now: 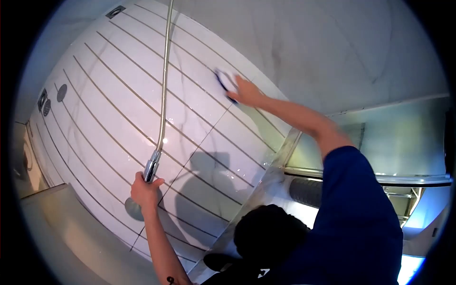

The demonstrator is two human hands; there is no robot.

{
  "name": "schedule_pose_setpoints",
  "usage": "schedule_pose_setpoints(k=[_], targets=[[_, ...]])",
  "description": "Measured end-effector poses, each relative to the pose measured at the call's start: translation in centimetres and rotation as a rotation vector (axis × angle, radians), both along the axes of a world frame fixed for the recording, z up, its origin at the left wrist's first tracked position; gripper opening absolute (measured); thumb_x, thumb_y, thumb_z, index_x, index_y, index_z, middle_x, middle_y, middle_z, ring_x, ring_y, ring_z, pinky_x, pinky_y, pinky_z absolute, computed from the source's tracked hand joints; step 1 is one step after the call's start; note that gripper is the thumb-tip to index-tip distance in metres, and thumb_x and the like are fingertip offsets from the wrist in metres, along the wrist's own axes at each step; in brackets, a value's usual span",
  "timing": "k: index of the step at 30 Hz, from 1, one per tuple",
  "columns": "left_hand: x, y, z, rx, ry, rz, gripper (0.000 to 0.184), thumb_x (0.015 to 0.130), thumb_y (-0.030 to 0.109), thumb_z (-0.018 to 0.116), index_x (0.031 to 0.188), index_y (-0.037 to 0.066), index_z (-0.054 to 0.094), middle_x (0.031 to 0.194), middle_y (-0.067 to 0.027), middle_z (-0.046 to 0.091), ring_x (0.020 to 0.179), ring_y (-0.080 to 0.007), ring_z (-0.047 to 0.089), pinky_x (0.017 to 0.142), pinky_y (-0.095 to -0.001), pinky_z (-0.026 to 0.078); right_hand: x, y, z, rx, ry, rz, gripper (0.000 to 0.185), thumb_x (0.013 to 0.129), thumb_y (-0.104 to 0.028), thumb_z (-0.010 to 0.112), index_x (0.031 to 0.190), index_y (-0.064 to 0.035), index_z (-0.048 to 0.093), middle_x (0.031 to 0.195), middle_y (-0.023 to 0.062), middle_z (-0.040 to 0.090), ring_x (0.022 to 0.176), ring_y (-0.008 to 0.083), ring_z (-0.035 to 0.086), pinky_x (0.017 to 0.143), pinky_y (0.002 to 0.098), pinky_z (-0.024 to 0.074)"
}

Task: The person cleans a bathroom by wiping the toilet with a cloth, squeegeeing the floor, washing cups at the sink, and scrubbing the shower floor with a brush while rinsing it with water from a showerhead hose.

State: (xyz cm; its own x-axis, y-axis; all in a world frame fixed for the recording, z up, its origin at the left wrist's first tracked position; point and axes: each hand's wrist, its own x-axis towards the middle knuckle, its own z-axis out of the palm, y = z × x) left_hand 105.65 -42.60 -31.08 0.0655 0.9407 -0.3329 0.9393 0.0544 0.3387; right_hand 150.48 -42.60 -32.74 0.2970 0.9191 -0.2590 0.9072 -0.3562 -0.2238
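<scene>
My left hand (145,190) is closed around the chrome handle of a shower head (151,167), low over the grooved white floor. From the handle a metal hose (165,80) runs up past the top edge. The round grey disc (134,209) beside my left wrist is partly hidden. My right hand (246,91), a little blurred, holds a brush (224,84) with a dark blue edge and a whitish part against the floor (118,90). Water drops lie on the floor near both hands.
A square drain (115,12) sits at the top left, with round grey discs (61,92) at the left. Marble wall panels (332,47) rise at the upper right. A glass panel with a metal rail (408,180) stands at the right. A pale ledge (71,232) lies lower left.
</scene>
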Motion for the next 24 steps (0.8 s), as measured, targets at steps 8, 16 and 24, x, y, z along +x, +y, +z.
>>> schedule_pose_setpoints(k=[8,16,24], targets=[[1.0,0.8,0.0,0.021,-0.028,0.025,0.048,0.051,0.032,0.082,0.080,0.006,0.053,0.068,-0.0119,0.062,0.068,-0.0357,0.058,0.056,-0.0440,0.041,4.0,-11.9,1.8,0.021,0.148,-0.854,0.087,0.074,-0.048,0.065,0.126,0.0112,0.027,0.097,0.0252,0.060,0.066,0.0324,0.065,0.043,0.0365,0.0527],[1.0,1.2,0.7,-0.029,0.004,0.018,0.052,0.047,0.031,0.084,0.079,0.006,0.052,0.067,-0.0112,0.062,0.067,-0.0357,0.059,0.056,-0.0452,0.041,2.4,-12.3,2.8,-0.059,0.096,-0.861,0.088,0.072,-0.045,0.066,0.133,0.0047,0.026,0.103,0.0251,0.057,0.080,0.0343,0.063,0.049,0.0391,0.0555],[0.1,1.1,-0.3,0.006,-0.140,-0.008,0.044,0.052,0.026,0.081,0.081,0.006,0.054,0.071,-0.0119,0.063,0.070,-0.0351,0.059,0.058,-0.0444,0.041,-7.0,-23.7,0.5,-0.087,0.000,-0.970,0.077,0.071,-0.043,0.068,0.115,0.0074,0.031,0.098,0.0292,0.056,0.069,0.0363,0.064,0.047,0.0422,0.0537]])
